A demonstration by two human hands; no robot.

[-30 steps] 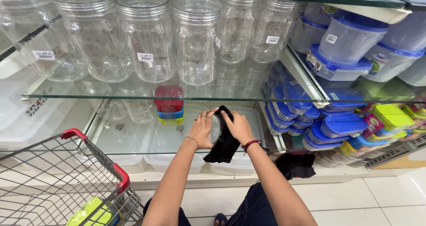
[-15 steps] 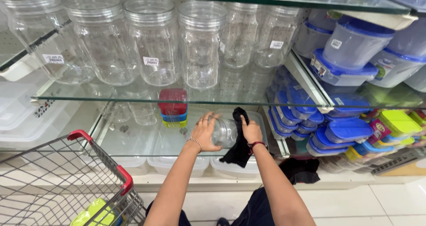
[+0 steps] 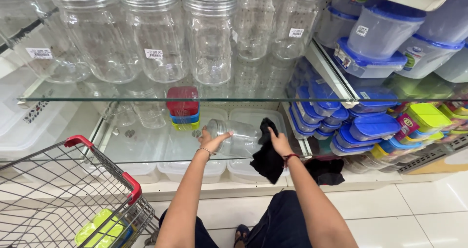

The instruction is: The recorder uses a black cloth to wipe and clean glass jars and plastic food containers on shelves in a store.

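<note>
Both hands on tilted glass jar [image 3: 236, 137] | left hand [image 3: 210, 142] cups mouth | right hand [image 3: 280, 143] grips black cloth [image 3: 267, 155]

Glass shelves [image 3: 146, 100] (brightly lit) above a white tiled floor [image 3: 399, 219].
</note>
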